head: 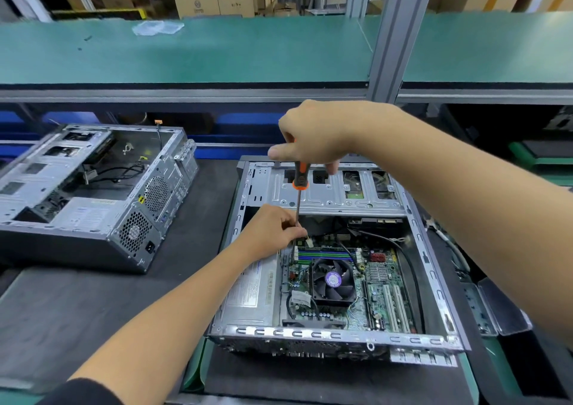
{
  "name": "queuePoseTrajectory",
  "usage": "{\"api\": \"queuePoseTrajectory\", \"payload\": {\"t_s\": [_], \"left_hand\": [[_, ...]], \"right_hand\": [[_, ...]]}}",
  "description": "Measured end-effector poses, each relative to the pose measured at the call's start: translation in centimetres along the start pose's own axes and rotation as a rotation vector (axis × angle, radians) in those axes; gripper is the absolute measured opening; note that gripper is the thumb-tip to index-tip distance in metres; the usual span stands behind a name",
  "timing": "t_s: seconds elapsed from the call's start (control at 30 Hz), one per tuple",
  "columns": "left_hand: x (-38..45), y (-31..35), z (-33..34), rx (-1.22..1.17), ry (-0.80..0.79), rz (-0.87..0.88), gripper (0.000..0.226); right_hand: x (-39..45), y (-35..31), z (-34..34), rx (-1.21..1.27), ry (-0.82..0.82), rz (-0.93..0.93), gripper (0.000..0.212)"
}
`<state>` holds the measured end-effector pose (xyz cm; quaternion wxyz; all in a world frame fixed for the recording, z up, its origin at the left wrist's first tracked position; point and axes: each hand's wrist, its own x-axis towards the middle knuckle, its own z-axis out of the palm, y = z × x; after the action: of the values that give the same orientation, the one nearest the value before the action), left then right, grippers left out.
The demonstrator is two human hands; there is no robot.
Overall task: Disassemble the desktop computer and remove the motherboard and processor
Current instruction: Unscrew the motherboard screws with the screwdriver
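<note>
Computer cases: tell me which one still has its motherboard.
The right case, under both hands: motherboard and fan show inside. The left case looks stripped.

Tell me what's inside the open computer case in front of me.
Inside the case: a green motherboard, a black fan, cables and a silver box. The left hand covers the board's far corner, so the screwdriver tip is hidden.

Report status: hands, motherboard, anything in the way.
Right hand grips screwdriver; left hand pinches its shaft. Motherboard in case. Fan, cables on top.
</note>
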<state>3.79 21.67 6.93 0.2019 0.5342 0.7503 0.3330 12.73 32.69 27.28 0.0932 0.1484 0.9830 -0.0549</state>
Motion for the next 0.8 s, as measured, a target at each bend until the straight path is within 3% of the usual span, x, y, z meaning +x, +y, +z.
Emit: {"api": "queuePoseTrajectory", "payload": {"t_s": [0.2,0.37,0.7,0.8], "left_hand": [[-0.1,0.0,0.0,0.004,0.030,0.006,0.029],[-0.1,-0.1,0.0,0.019,0.060,0.040,0.040],[0.2,-0.5,0.4,0.049,0.098,0.042,0.044],[0.1,-0.5,0.5,0.064,0.118,0.055,0.043]], "right_hand": [[-0.2,-0.9,0.2,-0.040,0.090,-0.180,0.015],[-0.8,-0.6,0.1,0.053,0.042,-0.253,0.028],[-0.3,0.3,1.6,0.372,0.207,-0.025,0.031],[-0.3,0.4,1.9,0.358,0.262,0.023,0.035]]}}
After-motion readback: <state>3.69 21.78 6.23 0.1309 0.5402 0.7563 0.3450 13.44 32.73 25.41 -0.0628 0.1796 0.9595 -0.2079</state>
